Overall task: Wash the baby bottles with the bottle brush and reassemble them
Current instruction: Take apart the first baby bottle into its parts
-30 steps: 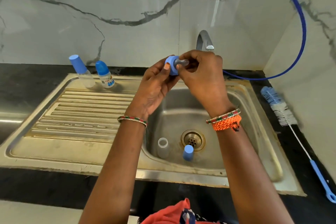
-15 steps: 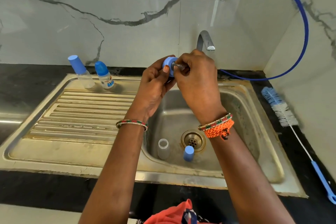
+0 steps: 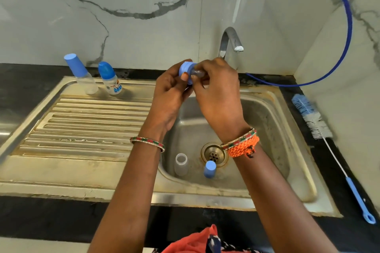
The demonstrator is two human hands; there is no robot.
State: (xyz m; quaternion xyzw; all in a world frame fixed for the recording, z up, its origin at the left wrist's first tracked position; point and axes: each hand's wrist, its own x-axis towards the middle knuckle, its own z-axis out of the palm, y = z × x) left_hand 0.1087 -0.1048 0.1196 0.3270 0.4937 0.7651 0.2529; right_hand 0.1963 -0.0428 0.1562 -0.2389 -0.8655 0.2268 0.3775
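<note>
Above the sink basin (image 3: 273, 129), my left hand (image 3: 170, 96) grips a blue screw ring (image 3: 186, 69). My right hand (image 3: 218, 92) pinches the clear teat (image 3: 197, 72) that sticks out of the ring. In the basin stand an open clear bottle body (image 3: 181, 164) and a blue cap (image 3: 210, 168), close to the drain (image 3: 213, 153). Two capped baby bottles stand at the back of the drainboard: one with a tall blue cap (image 3: 79, 73), one with a rounded blue cap (image 3: 110, 79). The bottle brush (image 3: 320, 129) lies on the counter at the right.
The tap (image 3: 229, 43) arches over the back of the basin, just behind my hands. A blue hose (image 3: 347, 26) curves along the right wall. The ribbed drainboard (image 3: 82, 125) spreads out to the left. Black counter (image 3: 20, 92) surrounds the sink.
Both hands stay together above the basin with the ring and teat; they shifted slightly left and down, with small finger movements on the teat. The items in the basin have not moved.
</note>
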